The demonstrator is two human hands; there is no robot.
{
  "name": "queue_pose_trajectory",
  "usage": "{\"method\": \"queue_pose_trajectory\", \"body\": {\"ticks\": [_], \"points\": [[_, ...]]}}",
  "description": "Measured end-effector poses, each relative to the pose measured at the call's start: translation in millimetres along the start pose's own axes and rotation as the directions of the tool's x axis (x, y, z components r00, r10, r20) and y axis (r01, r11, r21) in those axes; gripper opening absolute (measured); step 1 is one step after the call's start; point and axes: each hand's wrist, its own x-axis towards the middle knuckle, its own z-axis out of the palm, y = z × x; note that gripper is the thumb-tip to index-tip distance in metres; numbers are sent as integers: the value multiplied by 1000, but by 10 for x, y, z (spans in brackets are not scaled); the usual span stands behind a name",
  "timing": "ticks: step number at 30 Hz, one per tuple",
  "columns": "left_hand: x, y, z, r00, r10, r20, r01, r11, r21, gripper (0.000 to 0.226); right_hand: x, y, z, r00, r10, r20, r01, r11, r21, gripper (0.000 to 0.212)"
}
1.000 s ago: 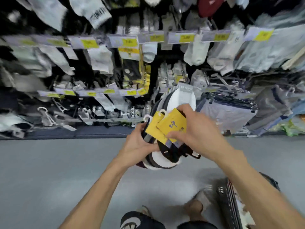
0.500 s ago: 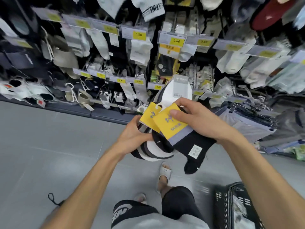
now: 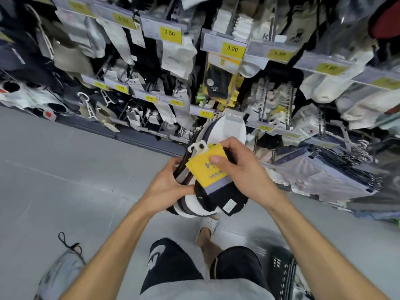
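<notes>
Both hands meet on a sock bundle (image 3: 201, 198): left hand (image 3: 166, 187) cradles it, right hand (image 3: 240, 172) pinches the yellow card (image 3: 205, 169)

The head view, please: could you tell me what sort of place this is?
Most likely a shop's sock aisle: yellow price tags reading 3.80 and 3.50, rows of hanging white socks, and a black plastic shopping basket nearby.

two hands (image 3: 166, 187) (image 3: 244, 174), one sock bundle (image 3: 226, 133), two yellow cards (image 3: 203, 173), one black basket (image 3: 281, 276)
</notes>
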Motion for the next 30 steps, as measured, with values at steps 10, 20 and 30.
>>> {"method": "queue_pose_trajectory", "body": {"ticks": [10,20,30], "points": [[182,-584,-218,972,-118,-205,91,986,-138,77,284,1166,-571,936,132,-326,-84,984,157,7],[787,-1416,-324,966,-42,-255,13,993,-114,84,1713,2782,-100,797,150,-585,-140,988,63,15],[1197,-1550,47,970,46,-237,-80,987,-137,85,2803,2992,-217,710,27,-704,-30,1000,8,31]]}}
